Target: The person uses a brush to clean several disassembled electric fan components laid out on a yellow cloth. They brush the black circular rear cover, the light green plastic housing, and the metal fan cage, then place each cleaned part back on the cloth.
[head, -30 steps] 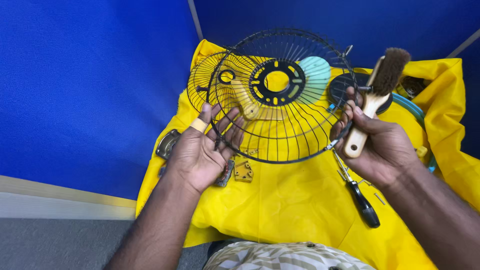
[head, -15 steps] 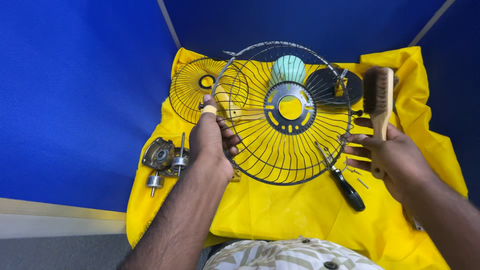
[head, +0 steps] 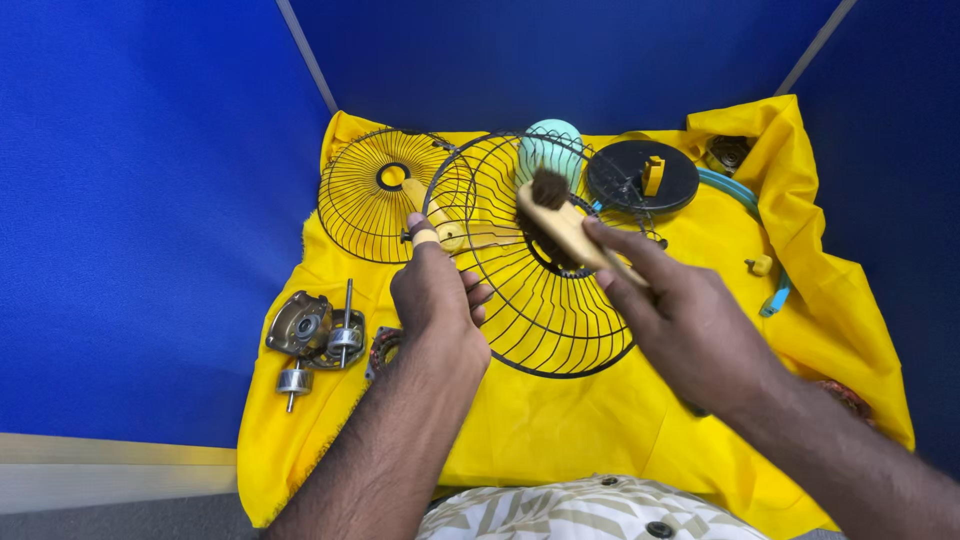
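Observation:
My left hand [head: 436, 300] grips the left rim of a round black wire fan guard [head: 540, 320] and holds it tilted over the yellow cloth [head: 560, 430]. In my right hand [head: 680, 320] is a wooden-handled brush [head: 560, 215], its dark bristles pressed against the middle of the guard. A second black wire guard [head: 375, 195] lies flat on the cloth behind my left hand, partly overlapped by the held one.
A metal motor housing with shafts [head: 315, 335] lies at the cloth's left edge. At the back are a pale green fan part [head: 550, 148], a black round base [head: 640, 178] with a yellow piece, and a light blue ring [head: 765, 250]. Blue panels wall in the space.
My right hand swung the brush from upright at the right down onto the guard's centre. The guard now sits lower, and the screwdriver seen earlier is hidden.

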